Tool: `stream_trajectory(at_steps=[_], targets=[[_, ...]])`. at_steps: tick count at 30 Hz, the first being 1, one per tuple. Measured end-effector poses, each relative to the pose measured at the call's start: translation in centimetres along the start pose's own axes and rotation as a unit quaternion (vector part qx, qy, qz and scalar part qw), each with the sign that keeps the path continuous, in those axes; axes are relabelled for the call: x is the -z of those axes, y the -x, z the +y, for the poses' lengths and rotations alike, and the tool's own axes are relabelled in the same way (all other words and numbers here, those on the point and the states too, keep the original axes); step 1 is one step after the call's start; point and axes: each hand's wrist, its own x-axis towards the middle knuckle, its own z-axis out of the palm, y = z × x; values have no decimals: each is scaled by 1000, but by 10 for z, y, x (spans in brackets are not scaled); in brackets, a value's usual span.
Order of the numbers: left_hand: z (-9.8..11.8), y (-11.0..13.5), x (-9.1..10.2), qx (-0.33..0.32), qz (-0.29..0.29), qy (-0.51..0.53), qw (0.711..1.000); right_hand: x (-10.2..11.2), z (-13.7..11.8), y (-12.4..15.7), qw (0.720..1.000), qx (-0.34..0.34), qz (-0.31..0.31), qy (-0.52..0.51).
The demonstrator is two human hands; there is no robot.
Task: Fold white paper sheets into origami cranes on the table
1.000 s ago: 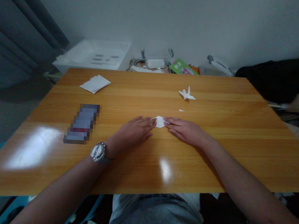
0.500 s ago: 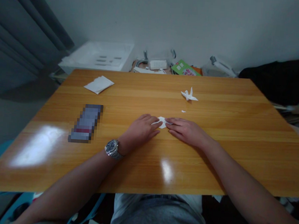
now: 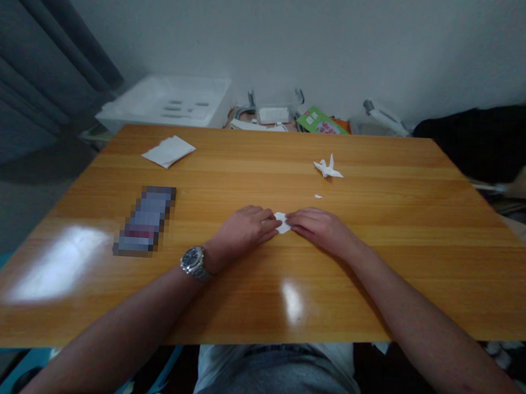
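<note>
A small folded piece of white paper point(image 3: 281, 222) lies on the wooden table point(image 3: 375, 257), pinched between both of my hands. My left hand point(image 3: 242, 233), with a metal watch point(image 3: 193, 263) on its wrist, has its fingers curled onto the paper's left edge. From the right, my right hand point(image 3: 320, 227) presses its fingertips together on the paper's other side. Most of the paper is hidden under the fingers. A finished white paper crane point(image 3: 328, 167) stands farther back on the table, with a tiny paper scrap point(image 3: 318, 196) in front of it.
A blurred dark rectangular object point(image 3: 144, 219) lies on the table's left. Several white paper sheets point(image 3: 168, 151) are stacked at the back left. Behind the table are a white box point(image 3: 166, 101), cables and a green booklet point(image 3: 320, 121). Dark fabric point(image 3: 484, 139) lies at the right.
Both hands have closed in on the paper, covering more of it. My left hand's fingers went from flat to curled. The camera view shifted slightly.
</note>
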Motion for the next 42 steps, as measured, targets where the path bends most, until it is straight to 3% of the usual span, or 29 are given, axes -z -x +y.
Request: stream_trajectory(at_steps=[8, 20, 27, 38, 42], targets=[[1, 1, 3, 18, -5, 22, 1000, -1, 3, 3, 1000, 5, 9, 9], [5, -3, 1, 52, 28, 37, 998, -1, -10, -5, 993, -101, 41, -40], [4, -3, 1, 74, 30, 48, 996, -2, -12, -6, 989, -128, 54, -47], [6, -5, -3, 135, 101, 162, 972, -6, -23, -10, 951, -230, 123, -164], [8, -7, 2, 130, 143, 148, 970, -7, -20, -10, 939, -265, 145, -166]])
